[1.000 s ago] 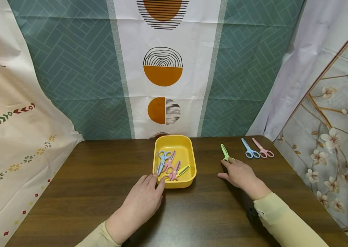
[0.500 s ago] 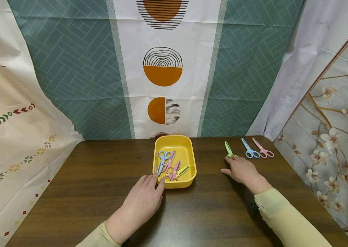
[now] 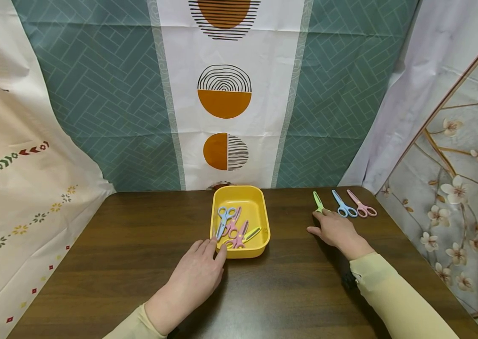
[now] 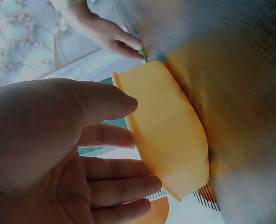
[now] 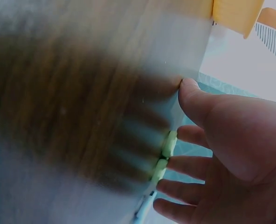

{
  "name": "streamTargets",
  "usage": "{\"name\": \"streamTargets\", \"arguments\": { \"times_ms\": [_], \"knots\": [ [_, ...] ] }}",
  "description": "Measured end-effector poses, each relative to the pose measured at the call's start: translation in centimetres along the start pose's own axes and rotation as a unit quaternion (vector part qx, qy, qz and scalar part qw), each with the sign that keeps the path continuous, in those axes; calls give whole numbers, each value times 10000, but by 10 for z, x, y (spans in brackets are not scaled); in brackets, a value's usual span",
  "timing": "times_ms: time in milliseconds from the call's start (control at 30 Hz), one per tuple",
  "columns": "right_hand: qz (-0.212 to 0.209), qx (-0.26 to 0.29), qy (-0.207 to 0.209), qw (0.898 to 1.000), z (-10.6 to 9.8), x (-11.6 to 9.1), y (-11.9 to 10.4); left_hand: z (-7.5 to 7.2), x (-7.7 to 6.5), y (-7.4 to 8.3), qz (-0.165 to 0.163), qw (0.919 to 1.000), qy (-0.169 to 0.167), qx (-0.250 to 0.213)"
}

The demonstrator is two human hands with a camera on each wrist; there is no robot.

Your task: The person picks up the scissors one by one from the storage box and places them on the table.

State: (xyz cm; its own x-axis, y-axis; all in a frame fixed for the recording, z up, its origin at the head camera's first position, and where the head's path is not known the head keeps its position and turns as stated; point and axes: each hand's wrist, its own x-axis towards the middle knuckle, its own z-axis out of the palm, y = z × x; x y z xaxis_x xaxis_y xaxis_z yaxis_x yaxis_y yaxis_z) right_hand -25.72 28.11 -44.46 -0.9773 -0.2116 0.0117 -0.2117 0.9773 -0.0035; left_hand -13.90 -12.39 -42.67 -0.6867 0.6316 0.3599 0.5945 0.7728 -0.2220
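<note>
In the head view my left hand [image 3: 196,273] rests at the near left corner of a yellow tray [image 3: 253,200]. Its fingers reach the rim; the left wrist view shows them extended beside the tray wall [image 4: 166,121], the thumb apart. My right hand [image 3: 338,230] touches the handles of green scissors [image 3: 318,201] on the table, partly covering them. Seen from the right wrist, straight fingers press against the green handles [image 5: 169,144], with the thumb spread away. Blue scissors [image 3: 341,203] and pink scissors [image 3: 361,204] lie just right of the green ones, blades pointing away.
Inside the tray lie blue scissors [image 3: 222,222], pink scissors [image 3: 239,235] and a yellow-green pair [image 3: 252,234], partly overlapping. The brown wooden table [image 3: 149,221] ends at a patterned curtain [image 3: 116,94] behind. A floral cloth [image 3: 455,212] hangs along the right side.
My right hand has slid the green scissors to the right and slightly away, closer to the blue scissors. The left hand and the tray have stayed in place.
</note>
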Motion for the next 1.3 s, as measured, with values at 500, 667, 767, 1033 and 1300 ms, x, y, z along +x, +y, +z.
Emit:
{"name": "streamTargets", "arguments": {
  "times_ms": [500, 667, 767, 1033, 1300],
  "knots": [
    [94, 152, -146, 9997, -1, 6, 8, 1, 0, 0, 36, 10000, 45, 6],
    [89, 168, -149, 9997, -1, 6, 9, -1, 1, 0, 21, 10000, 17, 1],
    [74, 171, -163, 9997, -1, 7, 10, 0, 0, 0, 34, 10000, 37, 28],
    [77, 169, -178, 9997, -1, 7, 10, 2, -1, 0, 41, 9999, 69, 64],
    [19, 142, -100, 9998, -2, 6, 11, 2, -1, 0, 74, 9997, 173, 123]
  ]
}}
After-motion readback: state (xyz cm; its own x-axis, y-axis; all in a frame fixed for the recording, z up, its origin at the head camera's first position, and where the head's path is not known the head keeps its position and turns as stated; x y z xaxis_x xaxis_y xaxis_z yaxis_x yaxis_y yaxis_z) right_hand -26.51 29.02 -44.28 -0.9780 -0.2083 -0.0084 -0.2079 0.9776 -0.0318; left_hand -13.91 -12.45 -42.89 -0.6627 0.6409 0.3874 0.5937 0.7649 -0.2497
